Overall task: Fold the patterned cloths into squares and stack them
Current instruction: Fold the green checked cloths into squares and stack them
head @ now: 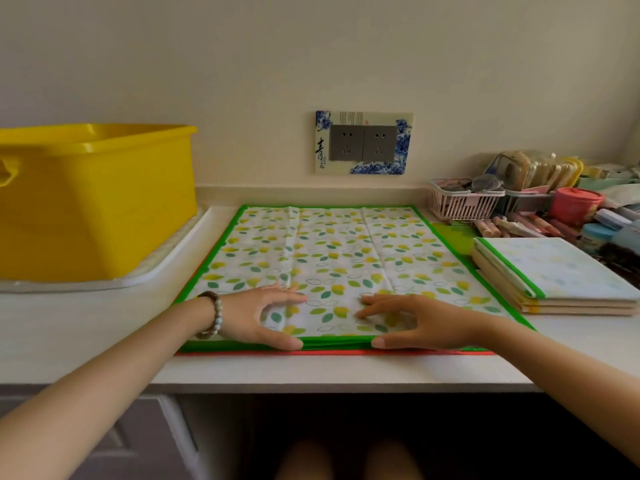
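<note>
A white cloth with green and yellow leaves and a green border lies flat on the counter, with crease lines running front to back. A red-edged cloth peeks out under its near edge. My left hand and my right hand sit side by side at that near edge. Each thumb lies along the green border while the arched fingers press on top, pinching the edge. A stack of folded cloths rests to the right of the spread cloth.
A big yellow tub stands on a white tray at the left. At the back right are a pink basket, a red jar and several small items. A wall socket is behind the cloth.
</note>
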Tool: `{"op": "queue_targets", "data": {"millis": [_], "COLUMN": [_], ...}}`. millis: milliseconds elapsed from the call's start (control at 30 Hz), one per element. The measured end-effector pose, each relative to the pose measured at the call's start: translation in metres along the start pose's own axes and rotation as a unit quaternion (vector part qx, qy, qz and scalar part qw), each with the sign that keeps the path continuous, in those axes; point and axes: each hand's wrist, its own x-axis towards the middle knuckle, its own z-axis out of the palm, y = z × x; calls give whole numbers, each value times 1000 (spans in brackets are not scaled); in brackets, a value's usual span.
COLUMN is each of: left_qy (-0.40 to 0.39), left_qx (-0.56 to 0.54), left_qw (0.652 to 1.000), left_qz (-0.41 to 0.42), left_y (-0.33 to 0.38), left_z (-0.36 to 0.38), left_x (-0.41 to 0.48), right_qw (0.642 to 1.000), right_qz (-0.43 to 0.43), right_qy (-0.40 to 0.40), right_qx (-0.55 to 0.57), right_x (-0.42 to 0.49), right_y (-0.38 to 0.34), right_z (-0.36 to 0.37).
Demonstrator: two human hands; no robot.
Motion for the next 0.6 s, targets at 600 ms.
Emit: {"op": "queue_targets", "data": {"millis": [600], "left_qy": [213], "left_qx": [-35], "left_qw": [977], "left_qz": [-1], "left_y": [24], "left_z": [-89], "left_x": [16], "right_qw": [971], "right_qz": [0], "right_qy": [192], "right_qx": [-142], "right_x": [38], "right_y": [-23], "right_z": [-73]}}
